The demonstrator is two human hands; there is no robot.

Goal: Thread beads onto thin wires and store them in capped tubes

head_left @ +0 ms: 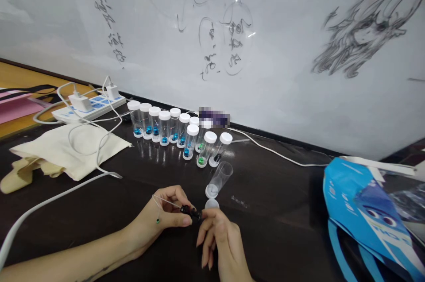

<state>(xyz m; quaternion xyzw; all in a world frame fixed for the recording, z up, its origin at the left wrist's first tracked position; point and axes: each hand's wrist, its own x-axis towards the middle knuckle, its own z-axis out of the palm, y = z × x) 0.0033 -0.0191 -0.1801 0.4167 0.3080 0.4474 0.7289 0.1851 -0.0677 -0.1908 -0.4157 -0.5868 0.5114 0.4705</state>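
Observation:
At the front middle of the dark table, my left hand (pixel 168 211) pinches a small black object (pixel 190 212) between thumb and fingers. From it a thin white cord loops over the hand, with a tiny green bead (pixel 157 221) at its end. My right hand (pixel 221 237) comes from the right, its index fingertip at the black object's right end; its other fingers are bent, with nothing seen between them. Just beyond stands a clear tube (pixel 219 179) without a lid, and a white lid (pixel 211 203) lies in front of it, partly behind my right hand.
Several lidded tubes (pixel 164 128) with blue, green or black items stand farther back. A cream cloth bag (pixel 71 147), white cables and a power strip (pixel 96 106) are at left. A blue bag (pixel 361 206) lies at right. The whiteboard (pixel 272 91) rises behind.

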